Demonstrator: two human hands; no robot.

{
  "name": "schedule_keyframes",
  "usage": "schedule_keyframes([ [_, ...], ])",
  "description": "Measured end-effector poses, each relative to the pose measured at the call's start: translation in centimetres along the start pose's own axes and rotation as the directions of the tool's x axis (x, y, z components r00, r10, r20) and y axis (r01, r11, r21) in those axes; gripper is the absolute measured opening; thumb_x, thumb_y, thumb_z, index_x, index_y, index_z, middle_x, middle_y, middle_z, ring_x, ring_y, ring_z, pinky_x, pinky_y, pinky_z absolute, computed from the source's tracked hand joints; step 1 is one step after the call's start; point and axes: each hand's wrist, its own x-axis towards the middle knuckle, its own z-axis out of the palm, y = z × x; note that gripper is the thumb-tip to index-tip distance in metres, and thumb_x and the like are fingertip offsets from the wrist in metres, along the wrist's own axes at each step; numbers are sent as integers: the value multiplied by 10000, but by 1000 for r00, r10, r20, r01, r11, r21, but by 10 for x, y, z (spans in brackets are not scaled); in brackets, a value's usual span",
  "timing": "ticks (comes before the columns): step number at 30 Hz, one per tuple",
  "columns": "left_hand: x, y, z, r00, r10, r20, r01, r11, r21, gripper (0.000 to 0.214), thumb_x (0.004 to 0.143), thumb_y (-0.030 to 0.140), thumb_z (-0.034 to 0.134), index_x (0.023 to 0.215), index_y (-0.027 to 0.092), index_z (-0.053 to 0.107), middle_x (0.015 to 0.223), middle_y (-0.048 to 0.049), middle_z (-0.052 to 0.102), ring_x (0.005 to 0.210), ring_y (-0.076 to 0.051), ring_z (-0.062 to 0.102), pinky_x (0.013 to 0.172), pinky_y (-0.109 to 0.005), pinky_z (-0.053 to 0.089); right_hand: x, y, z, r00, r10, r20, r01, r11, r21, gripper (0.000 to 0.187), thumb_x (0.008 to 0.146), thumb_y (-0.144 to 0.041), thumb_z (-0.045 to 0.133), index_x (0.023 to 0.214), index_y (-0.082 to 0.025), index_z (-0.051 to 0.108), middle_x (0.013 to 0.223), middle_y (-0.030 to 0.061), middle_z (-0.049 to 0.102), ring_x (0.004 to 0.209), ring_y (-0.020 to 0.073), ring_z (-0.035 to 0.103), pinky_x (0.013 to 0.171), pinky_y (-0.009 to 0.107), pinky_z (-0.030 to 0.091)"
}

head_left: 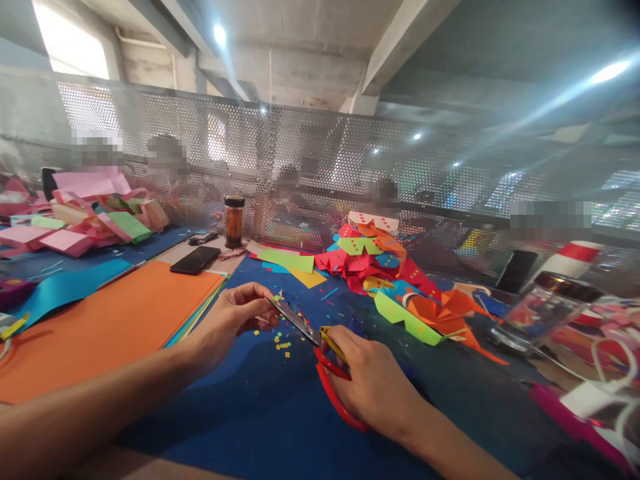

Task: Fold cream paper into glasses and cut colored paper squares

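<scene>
My right hand [373,380] is closed round the red handles of a pair of scissors [310,337], whose metal blades point up and left. My left hand [240,312] pinches something small at the blade tips; I cannot make out what it holds. Tiny yellow, green and orange paper bits [283,343] lie scattered on the blue sheet [260,407] just below the blades.
A stack of orange paper [110,320] lies at left, with a black phone [195,260] and a dark jar [234,221] behind it. Folded red, orange and green paper pieces [380,260] pile up at centre right. A glass jar [543,307] stands at right. A perforated metal screen [320,167] closes off the back.
</scene>
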Motion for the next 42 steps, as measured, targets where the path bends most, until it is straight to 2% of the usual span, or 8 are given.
schedule_keyframes([
  [4,-1,2,1,1000,-2,-2,2,1000,9,118,764,256,716,783,168,638,720,-6,704,675,-111,639,640,-205,499,1,0,0,1000,-2,-18,3,999,46,85,837,-258,541,911,-215,549,808,20,682,724,205,646,597,295,369],
  [15,-2,2,1,1000,-13,-13,13,999,34,125,768,257,711,763,162,630,731,-12,696,694,-115,633,659,-210,497,1,0,0,1000,4,-23,-4,1000,22,46,843,-252,520,859,-213,540,723,17,684,667,201,660,548,284,338],
  [35,-2,2,3,1000,-13,-18,15,998,61,156,768,286,714,729,166,624,731,-17,670,700,-128,609,661,-230,474,1,4,3,1000,12,-17,-13,999,-50,66,855,-276,532,863,-210,532,707,26,703,661,225,686,530,291,314],
  [42,-1,2,1,1000,-23,-16,24,997,68,179,770,319,728,740,163,644,746,-22,667,699,-127,600,664,-230,470,1,3,3,999,30,-25,-31,997,-65,59,853,-272,525,847,-217,546,684,23,708,631,203,683,514,278,308],
])
